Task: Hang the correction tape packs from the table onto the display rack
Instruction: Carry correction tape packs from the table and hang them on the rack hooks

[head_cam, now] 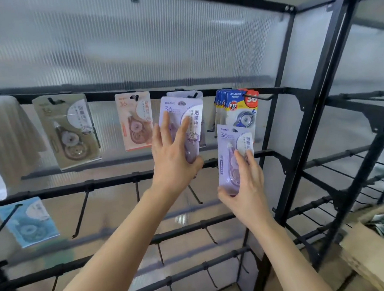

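Mid-hang — grips lilac pack (179, 110) in left hand (174, 160) at hook (195, 95), second pack (229, 142) in right hand (246, 187); next, needs hole slid onto hook.

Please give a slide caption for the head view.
Left hand holds one lilac pack at the display rack; right hand holds a second pack.

A ribbed, translucent wall panel (156, 45) fills the far side, letting soft, even daylight through. To the right stands a black metal shelving frame (352, 116) with thin wire shelves (338, 171). At the near right sits an open cardboard box (374, 262).
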